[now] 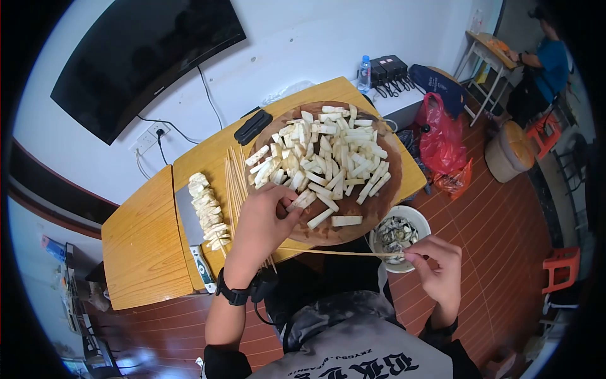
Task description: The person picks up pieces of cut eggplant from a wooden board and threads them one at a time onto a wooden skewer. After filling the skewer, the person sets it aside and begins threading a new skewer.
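Note:
My left hand point(268, 211) is closed at the near left of a round wooden board point(385, 202), its thumb and fingertips pinching the end of a pale vegetable strip point(304, 201). A heap of similar strips point(338, 148), which look like peeled eggplant, covers much of the board. Between the thumb and fingers of my right hand point(435, 265) is the end of a thin wooden skewer point(341, 253), held level along the table's front edge. More bare skewers point(235, 177) lie left of the board. Farther left, skewered pale pieces point(206, 208) rest on a wide knife blade point(184, 205).
The knife handle point(202, 268) points toward me on the wooden table point(139, 252). A white bucket point(424, 221) of scraps stands at the right. Behind are a black case point(253, 127), a water bottle point(364, 72), red plastic bags point(442, 139) and a person point(549, 69) at another table.

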Motion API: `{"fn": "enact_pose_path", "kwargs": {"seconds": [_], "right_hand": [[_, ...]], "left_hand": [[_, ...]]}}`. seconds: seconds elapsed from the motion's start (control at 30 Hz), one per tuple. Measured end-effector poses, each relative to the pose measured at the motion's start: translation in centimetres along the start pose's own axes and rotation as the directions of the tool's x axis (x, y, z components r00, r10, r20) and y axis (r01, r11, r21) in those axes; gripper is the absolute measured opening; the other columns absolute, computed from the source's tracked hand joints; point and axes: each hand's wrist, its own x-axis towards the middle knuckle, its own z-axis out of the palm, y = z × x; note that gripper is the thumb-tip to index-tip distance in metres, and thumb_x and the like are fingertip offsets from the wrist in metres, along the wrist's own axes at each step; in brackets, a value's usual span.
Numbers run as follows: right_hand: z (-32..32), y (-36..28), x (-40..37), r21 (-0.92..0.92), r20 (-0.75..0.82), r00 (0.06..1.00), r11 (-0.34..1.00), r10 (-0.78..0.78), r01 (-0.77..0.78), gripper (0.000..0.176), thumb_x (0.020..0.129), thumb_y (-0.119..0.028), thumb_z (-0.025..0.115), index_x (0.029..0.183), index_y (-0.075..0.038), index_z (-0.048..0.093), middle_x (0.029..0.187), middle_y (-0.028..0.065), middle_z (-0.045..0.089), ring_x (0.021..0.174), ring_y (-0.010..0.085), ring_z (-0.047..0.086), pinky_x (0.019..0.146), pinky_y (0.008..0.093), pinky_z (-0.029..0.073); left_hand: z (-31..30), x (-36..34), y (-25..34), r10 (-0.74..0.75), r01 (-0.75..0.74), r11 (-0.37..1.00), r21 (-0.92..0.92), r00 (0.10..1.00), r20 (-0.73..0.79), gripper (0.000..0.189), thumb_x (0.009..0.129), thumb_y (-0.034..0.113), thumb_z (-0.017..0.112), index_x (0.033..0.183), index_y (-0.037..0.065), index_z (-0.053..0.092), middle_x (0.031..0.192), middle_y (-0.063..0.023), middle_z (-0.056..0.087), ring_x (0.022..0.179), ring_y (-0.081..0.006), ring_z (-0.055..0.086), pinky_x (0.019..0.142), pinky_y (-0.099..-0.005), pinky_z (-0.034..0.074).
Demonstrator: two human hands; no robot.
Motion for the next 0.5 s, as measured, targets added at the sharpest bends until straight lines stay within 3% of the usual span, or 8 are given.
{"fn": "enact_pose_path", "kwargs": {"seconds": [0.23,0.33,0.5], "right_hand": [[-0.70,0.20,-0.16,-0.013,-0.019,1.000,1.000,0.018,-0.019,0.016,0.073,0.012,0.070,0.086,0.003,0.072,0.079,0.0130,0.070,0.071,0.0277,0.068,0.068,0.0333,0.052],[-0.74,0.18,-0.18,-0.018,-0.016,0.999,0.999,0.028,-0.028,0.015,0.073,0.012,0.070,0.085,0.003,0.072,0.079,0.0128,0.070,0.072,0.0276,0.069,0.068,0.0332,0.052],[-0.74,0.21,-0.01,-0.013,-0.016,1.000,1.000,0.021,-0.021,0.015,0.074,0.011,0.071,0.086,0.003,0.072,0.079,0.0129,0.071,0.072,0.0277,0.069,0.068,0.0331,0.052]], "left_hand": [[0.02,-0.05,0.06,0.006,-0.005,0.999,0.048,1.000,-0.029,0.019,0.080,0.002,0.079,0.095,-0.002,0.068,0.082,-0.0076,0.064,0.068,-0.0160,0.062,0.065,-0.0296,0.051],[-0.07,-0.11,-0.33,-0.015,0.014,1.000,-0.015,1.000,-0.023,0.019,0.079,0.002,0.081,0.091,-0.002,0.067,0.077,-0.0054,0.064,0.066,-0.0140,0.060,0.064,-0.0285,0.050],[-0.47,-0.15,-0.39,-0.144,0.144,0.985,-0.100,0.990,0.004,0.019,0.080,0.003,0.084,0.090,0.002,0.067,0.073,0.0003,0.062,0.064,-0.0075,0.055,0.062,-0.0243,0.046]]}}
